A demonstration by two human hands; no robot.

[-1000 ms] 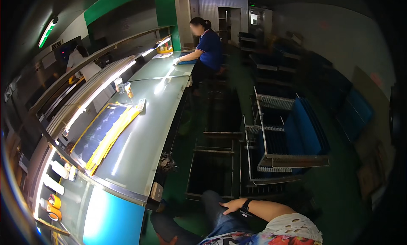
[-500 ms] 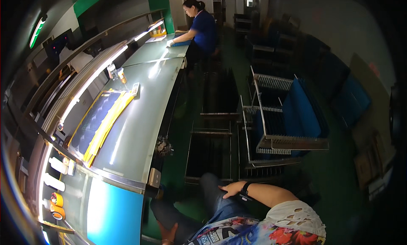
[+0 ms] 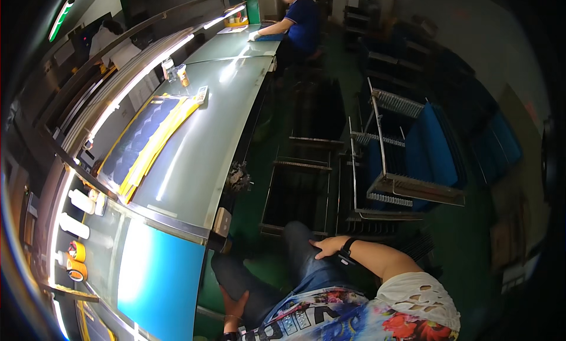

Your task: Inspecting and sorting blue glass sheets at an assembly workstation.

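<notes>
The left hand (image 3: 234, 306), fingers mostly hidden, their spread I cannot tell, and right hand (image 3: 332, 245), thumb parted from fingers, rest on two thighs (image 3: 302, 261) near one blue sheet (image 3: 162, 276), cut off below, on the counter (image 3: 105, 255).

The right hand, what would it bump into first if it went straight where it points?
The right hand rests on the right leg, so that comes first; beyond it, probably the left leg, though depth is unclear.

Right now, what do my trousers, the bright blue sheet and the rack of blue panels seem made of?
Trousers: probably denim, matte, faded blue. Bright blue sheet: smooth with glossy glare, perhaps plastic or coated board. Rack: likely bare metal, thin bars glinting.
</notes>
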